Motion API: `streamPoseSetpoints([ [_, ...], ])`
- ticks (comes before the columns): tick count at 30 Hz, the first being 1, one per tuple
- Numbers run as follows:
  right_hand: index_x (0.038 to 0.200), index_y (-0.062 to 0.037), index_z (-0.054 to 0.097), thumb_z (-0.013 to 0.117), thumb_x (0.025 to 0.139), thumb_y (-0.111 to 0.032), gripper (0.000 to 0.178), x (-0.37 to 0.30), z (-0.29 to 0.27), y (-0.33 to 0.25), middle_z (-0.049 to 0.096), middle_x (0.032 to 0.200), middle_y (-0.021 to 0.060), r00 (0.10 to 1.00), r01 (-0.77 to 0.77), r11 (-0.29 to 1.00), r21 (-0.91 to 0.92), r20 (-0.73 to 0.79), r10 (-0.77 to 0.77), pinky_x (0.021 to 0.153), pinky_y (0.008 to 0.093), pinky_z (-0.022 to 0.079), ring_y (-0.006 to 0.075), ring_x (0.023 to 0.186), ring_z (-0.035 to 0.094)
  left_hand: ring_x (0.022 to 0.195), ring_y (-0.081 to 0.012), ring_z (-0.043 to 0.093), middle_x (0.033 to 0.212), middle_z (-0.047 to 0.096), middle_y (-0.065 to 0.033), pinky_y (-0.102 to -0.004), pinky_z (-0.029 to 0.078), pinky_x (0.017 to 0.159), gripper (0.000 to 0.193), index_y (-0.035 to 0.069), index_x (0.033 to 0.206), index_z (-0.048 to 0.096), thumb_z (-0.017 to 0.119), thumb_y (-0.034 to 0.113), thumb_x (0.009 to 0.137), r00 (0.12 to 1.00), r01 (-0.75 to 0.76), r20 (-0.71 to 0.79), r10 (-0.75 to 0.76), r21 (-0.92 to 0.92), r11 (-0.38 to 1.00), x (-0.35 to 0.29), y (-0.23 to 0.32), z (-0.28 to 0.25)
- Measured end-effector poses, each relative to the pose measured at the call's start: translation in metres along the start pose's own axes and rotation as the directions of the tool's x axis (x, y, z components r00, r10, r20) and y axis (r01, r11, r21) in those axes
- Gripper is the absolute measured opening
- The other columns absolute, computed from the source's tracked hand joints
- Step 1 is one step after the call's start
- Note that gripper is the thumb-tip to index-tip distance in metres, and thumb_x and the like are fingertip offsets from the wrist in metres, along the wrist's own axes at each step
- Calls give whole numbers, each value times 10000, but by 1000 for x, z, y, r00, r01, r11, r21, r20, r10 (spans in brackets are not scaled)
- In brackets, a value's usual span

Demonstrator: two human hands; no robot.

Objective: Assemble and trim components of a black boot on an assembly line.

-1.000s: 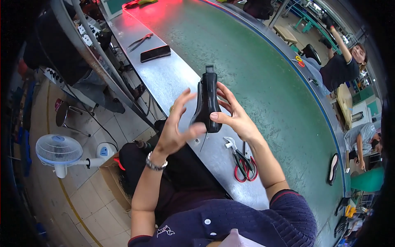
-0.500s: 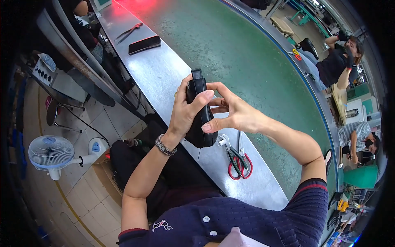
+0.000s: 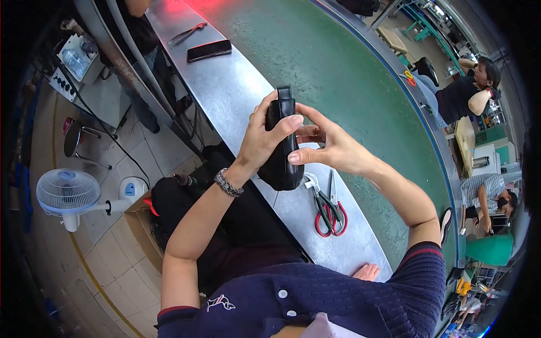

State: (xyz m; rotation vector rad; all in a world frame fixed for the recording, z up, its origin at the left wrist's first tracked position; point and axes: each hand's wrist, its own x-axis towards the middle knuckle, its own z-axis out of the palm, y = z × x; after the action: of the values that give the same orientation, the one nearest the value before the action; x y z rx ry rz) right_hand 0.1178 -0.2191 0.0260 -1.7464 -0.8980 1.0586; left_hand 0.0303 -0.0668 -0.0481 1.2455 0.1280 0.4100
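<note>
A black, glossy, elongated case [image 3: 287,172] with a narrow flap at its far end is held up in front of my chest, above the metal ledge. My left hand [image 3: 265,132] wraps round its left side, the thumb lying across the front. From the right, my right hand [image 3: 332,146] grips it too, the thumb pressing low on the front and the index finger near the top. What the case holds, if anything, is hidden. Just beyond its lower end, green-handled cutters [image 3: 323,201] and red-handled scissors [image 3: 338,222] lie together on the ledge.
A green conveyor belt [image 3: 293,50] runs beside the metal ledge [image 3: 248,96]. A phone [image 3: 209,50] and a plier-like tool [image 3: 189,34] lie farther along. Another person's hand [image 3: 368,272] rests on the ledge near my body. A fan [image 3: 69,191] stands at left; people sit across the belt.
Another person's hand has come onto the ledge at the lower right. The whole view has shifted slightly, while both my hands keep nearly the same hold on the case.
</note>
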Motion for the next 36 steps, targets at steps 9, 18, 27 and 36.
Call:
streamPoseSetpoints([
  [9,1450,69,239,803,749,-392,1011,-5,8,-5,589,1204,283,997,63,969,-240,-25,-71,973,425,469,355,1164,586,1059,-185,518,1147,492,-134,-322,449,930,793,-33,1415,378,735,329,805,999,-26,-20,27,34,999,-4,-4,4],
  [18,1497,-25,227,832,707,-413,1068,-11,31,26,589,1225,256,955,148,970,-192,-229,-191,998,414,461,343,1197,567,906,-99,569,1059,580,-64,-251,492,813,781,-22,1409,391,742,362,828,1000,19,13,-18,-64,998,7,-2,0],
  [27,1466,-9,319,863,670,-177,978,0,51,60,488,1397,186,702,372,801,-468,-422,-573,1002,389,455,283,1211,554,907,-74,530,1062,527,-19,-226,464,786,734,48,1436,360,634,477,907,975,204,110,-191,-118,972,45,-5,-8],
  [36,1453,-27,355,789,713,-32,859,2,40,73,505,1375,197,640,355,792,-496,-489,-593,967,373,494,296,1182,578,1412,-218,262,1582,141,-121,-359,251,1143,1278,162,1542,-76,862,342,693,861,62,508,-24,-59,996,-2,-62,-52],
])
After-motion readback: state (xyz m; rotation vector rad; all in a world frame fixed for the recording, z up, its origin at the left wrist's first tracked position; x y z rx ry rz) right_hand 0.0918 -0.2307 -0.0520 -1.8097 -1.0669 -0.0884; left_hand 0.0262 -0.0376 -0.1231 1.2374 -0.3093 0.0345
